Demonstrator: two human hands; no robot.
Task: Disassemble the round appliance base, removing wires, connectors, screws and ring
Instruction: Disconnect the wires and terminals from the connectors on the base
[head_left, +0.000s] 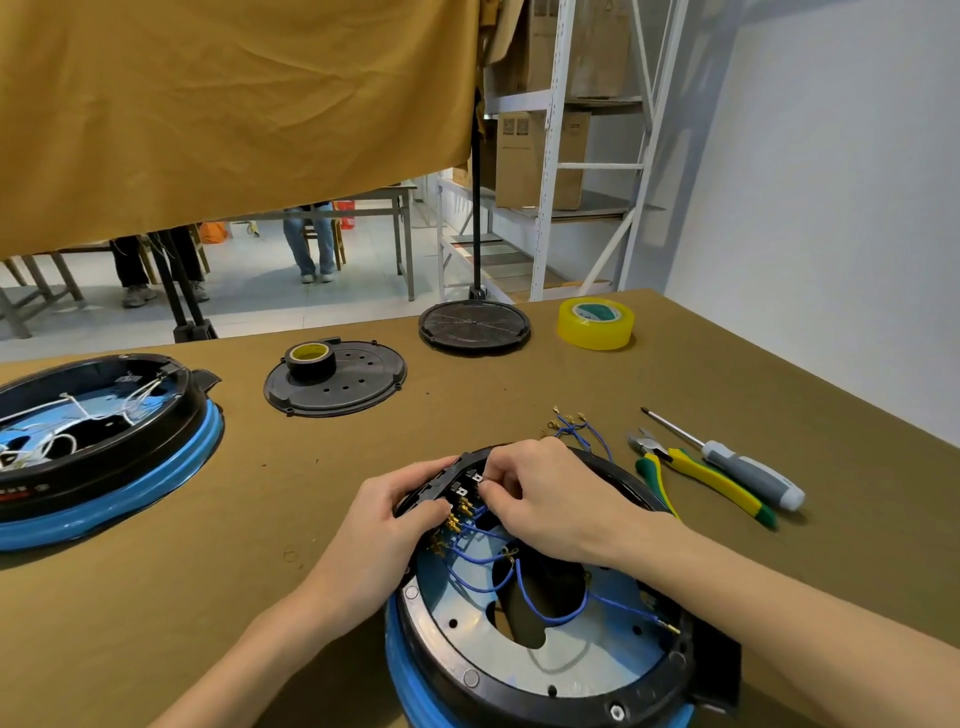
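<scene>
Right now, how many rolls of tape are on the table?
2. A yellow roll sits at the far right of the table; a black roll stands on the round black cover nearer the middle.

Bare tabletop (519, 395) lay open beyond the round base (545, 597). To its right, loose wires (574, 428), pliers (696, 478) and screwdriver (737, 467) blocked passage; a second base (98, 441) obstructed the left.
</scene>
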